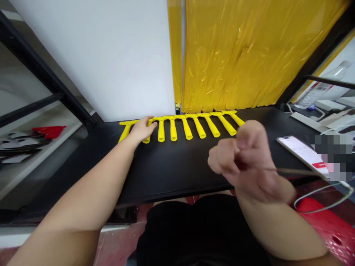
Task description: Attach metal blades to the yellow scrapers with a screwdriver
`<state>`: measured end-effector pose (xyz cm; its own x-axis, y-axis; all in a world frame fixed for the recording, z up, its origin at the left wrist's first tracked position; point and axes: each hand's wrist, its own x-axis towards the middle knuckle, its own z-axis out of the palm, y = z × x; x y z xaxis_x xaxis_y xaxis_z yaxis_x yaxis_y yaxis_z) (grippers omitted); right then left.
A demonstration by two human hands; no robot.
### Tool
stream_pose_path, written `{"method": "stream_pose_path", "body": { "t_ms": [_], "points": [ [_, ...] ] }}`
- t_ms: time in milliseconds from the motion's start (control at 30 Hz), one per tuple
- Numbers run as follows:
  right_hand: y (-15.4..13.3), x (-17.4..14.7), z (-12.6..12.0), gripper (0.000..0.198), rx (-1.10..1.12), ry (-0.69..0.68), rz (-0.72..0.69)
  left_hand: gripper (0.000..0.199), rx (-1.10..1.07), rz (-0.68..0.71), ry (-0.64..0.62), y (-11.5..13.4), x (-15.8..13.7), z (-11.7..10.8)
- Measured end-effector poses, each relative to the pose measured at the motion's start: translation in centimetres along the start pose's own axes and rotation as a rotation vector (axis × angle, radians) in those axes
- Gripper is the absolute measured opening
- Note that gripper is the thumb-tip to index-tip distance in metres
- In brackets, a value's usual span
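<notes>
Fingers (146,121) of the left hand (141,130) are resting on the left part of a row of yellow T-shaped pieces (187,129); the hand is lying partly open, thumb apart, and is hiding too much to tell whether it is gripping one. The right hand (246,159) is hovering nearer the body, blurred, its fingers curling inward — whether it is holding anything cannot be told.

The yellow pieces are lying side by side along the far edge of a black tabletop (172,170), their tubular stems pointing toward the person. Behind them a white panel (111,59) is standing at left and a crinkled, shiny yellow sheet (235,55) is hanging at right.

Farther right, a phone (299,151) is lying with its screen glowing, a pale cable (323,192) is looping below it, and a clear bottle (324,87) is leaning beyond. A red perforated surface (330,229) is showing at lower right. On the far left — beyond a black frame (41,62) — a red item (50,132) is sitting on a shelf (16,184).
</notes>
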<state>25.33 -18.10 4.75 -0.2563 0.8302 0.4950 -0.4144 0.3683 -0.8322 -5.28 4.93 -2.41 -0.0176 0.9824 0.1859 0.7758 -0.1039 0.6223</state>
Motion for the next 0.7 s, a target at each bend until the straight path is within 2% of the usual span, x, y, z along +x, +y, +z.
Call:
{"method": "stream_pose_path", "body": {
  "t_ms": [33, 100, 167, 400, 500, 600, 667, 700],
  "points": [
    [1.2, 0.6, -0.8, 0.046, -0.030, 0.068, -0.008, 0.061, 0.033, 0.034, -0.019, 0.3, -0.3, 0.0],
    [3.0, 1.4, -3.0, 0.045, -0.101, 0.099, 0.040, 0.061, 0.101, 0.115, -0.066, 0.9, -0.7, 0.1],
    [3.6, 2.2, -5.4, 0.041, -0.185, 0.135, 0.068, 0.058, 0.156, 0.163, -0.104, 1.2, -0.9, 0.2],
    [1.3, 8.4, -12.3, 0.032, -0.378, 0.165, 0.103, 0.054, 0.199, 0.141, -0.132, 1.4, -0.9, 0.3],
    [2.8, 10.9, -16.1, 0.036, -0.540, 0.328, 0.099, 0.056, 0.212, 0.163, -0.137, 1.3, -1.0, 0.1],
    [5.7, 11.6, -19.6, 0.037, -0.802, 0.648, -0.043, 0.058, 0.228, 0.194, -0.138, 1.1, -1.0, 0.3],
    [7.4, 11.3, -21.2, 0.040, -0.964, 0.613, -0.074, 0.060, 0.233, 0.210, -0.143, 1.0, -1.0, 0.5],
    [7.9, 11.1, -21.7, 0.039, -0.977, 0.608, -0.082, 0.062, 0.235, 0.218, -0.148, 1.0, -0.9, 0.5]
  ]
}}
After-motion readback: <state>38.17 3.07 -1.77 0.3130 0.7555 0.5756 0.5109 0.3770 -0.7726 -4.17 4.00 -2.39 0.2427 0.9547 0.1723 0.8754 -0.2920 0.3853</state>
